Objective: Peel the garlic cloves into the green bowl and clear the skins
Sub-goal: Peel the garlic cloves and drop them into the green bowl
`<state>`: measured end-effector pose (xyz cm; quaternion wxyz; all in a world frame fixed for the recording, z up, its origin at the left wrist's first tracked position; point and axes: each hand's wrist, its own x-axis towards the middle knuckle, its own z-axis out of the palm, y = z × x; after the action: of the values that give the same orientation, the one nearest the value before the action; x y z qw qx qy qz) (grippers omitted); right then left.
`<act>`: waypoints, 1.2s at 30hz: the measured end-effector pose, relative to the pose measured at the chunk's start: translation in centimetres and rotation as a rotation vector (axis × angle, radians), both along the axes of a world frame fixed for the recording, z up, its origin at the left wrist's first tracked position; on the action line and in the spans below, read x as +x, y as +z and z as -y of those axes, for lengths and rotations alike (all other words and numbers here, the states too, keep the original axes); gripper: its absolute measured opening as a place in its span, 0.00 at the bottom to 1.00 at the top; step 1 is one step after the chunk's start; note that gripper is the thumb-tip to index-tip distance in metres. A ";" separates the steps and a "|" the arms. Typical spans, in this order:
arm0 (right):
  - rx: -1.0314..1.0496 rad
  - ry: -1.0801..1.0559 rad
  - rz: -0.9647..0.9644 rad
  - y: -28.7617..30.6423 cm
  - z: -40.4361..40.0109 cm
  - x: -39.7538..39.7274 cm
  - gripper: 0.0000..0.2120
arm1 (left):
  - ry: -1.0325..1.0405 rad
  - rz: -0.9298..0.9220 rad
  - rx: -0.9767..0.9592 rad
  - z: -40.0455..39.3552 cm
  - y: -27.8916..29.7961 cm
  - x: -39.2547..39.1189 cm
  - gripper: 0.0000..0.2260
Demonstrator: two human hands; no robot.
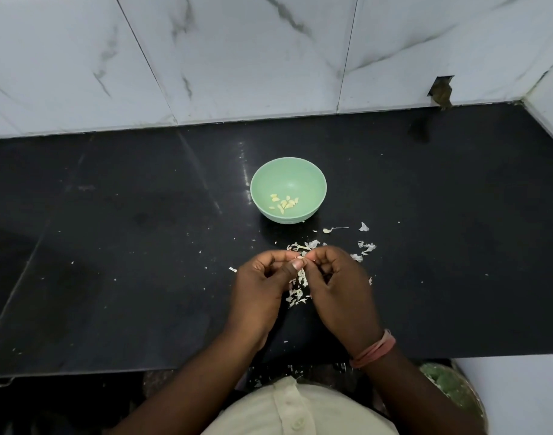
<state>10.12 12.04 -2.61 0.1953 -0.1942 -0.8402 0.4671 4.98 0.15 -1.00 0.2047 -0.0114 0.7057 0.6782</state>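
A green bowl [262, 177] stands on the black counter [128, 240] and holds several peeled garlic cloves [284, 203]. Just in front of it my left hand [262, 287] and my right hand [338, 287] meet fingertip to fingertip, both pinching a small garlic clove [301, 257] that is mostly hidden by the fingers. White garlic skins [298, 291] lie scattered under and between my hands. More skins [366, 248] lie to the right, and a single clove with a thin stalk [328, 230] rests near the bowl's base.
A marble-tiled wall [237, 58] rises behind the counter, with a side wall at the far right. Tiny skin flecks dot the counter. Skin bits also lie below the counter's front edge. A round container with greenish contents [454, 390] sits on the floor at lower right.
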 end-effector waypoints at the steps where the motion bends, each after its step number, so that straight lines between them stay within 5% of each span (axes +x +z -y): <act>1: 0.013 0.017 0.005 0.0 0.0 0.0 0.05 | 0.004 0.005 -0.006 0.0 0.0 -0.1 0.04; 11: 0.083 0.088 0.050 0.1 0.3 0.0 0.09 | 0.002 0.093 -0.072 -0.2 -0.6 -0.3 0.09; 24: -0.463 0.145 0.194 0.6 -0.4 0.4 0.10 | 0.008 0.396 -0.030 -0.3 -0.7 -1.1 0.05; 33: -0.169 0.140 0.173 -0.2 -0.1 0.2 0.10 | -0.009 0.425 0.036 0.0 -0.6 -0.9 0.04; 36: -0.289 0.146 0.207 0.3 -0.3 0.1 0.09 | -0.029 0.363 0.064 -0.1 -0.5 -0.6 0.05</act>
<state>10.19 12.31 -2.32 0.0438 -0.2058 -0.7920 0.5732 4.39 0.23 -1.48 0.3388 -0.1166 0.6352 0.6842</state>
